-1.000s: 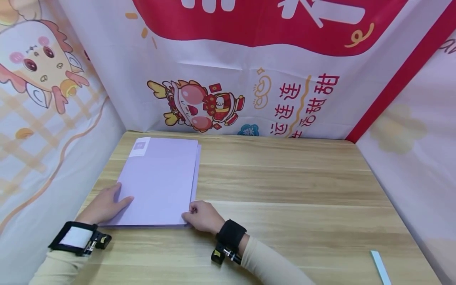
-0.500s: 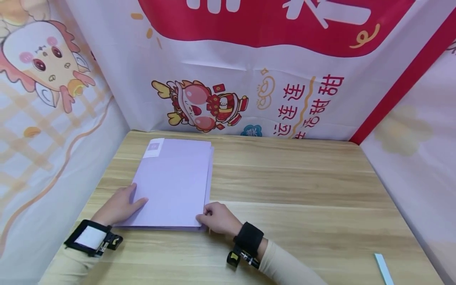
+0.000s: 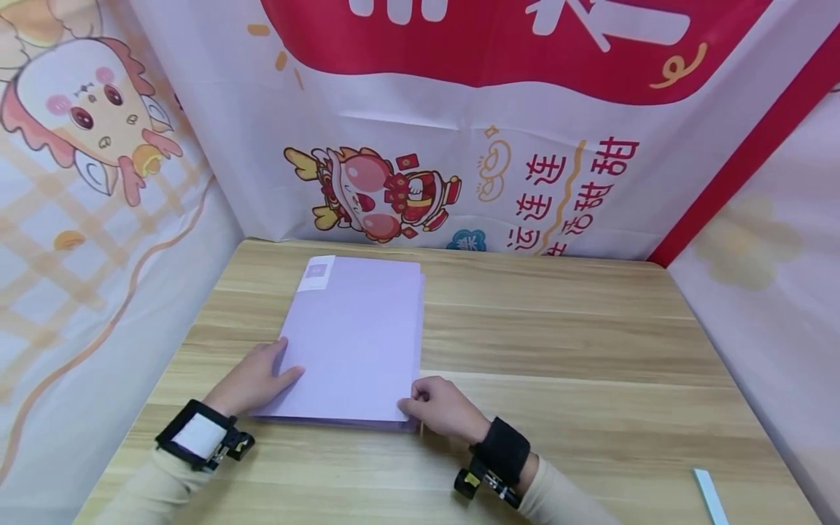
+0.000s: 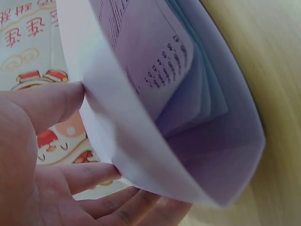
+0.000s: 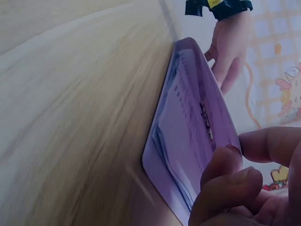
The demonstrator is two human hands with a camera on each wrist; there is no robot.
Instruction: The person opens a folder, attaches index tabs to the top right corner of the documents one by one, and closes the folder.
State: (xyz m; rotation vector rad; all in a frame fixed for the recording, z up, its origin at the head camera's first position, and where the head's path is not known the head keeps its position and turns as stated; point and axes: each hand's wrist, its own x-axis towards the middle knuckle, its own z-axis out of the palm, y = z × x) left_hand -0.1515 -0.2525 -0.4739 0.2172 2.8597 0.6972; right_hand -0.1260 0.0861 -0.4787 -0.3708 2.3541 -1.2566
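A light purple file folder [image 3: 354, 343] lies on the wooden table, its cover facing up and a small white label [image 3: 316, 272] at its far left corner. My left hand [image 3: 252, 379] holds the left edge, thumb over the cover and the other fingers round the side. At the near right corner, my right hand [image 3: 446, 408] pinches the cover between thumb and curled fingers. The left wrist view looks into the near end of the folder, where printed sheets [image 4: 160, 70] sit between the covers. Those sheets [image 5: 181, 127] also show from the right wrist.
A pale blue strip [image 3: 711, 497] lies near the front right of the wooden table [image 3: 558, 343]. Printed cloth [image 3: 407, 102] hangs behind the table's far edge, with more cloth along the left and right sides.
The folder has slid to the right across the table, both hands moving along with it and keeping their hold. The head view has shifted slightly.
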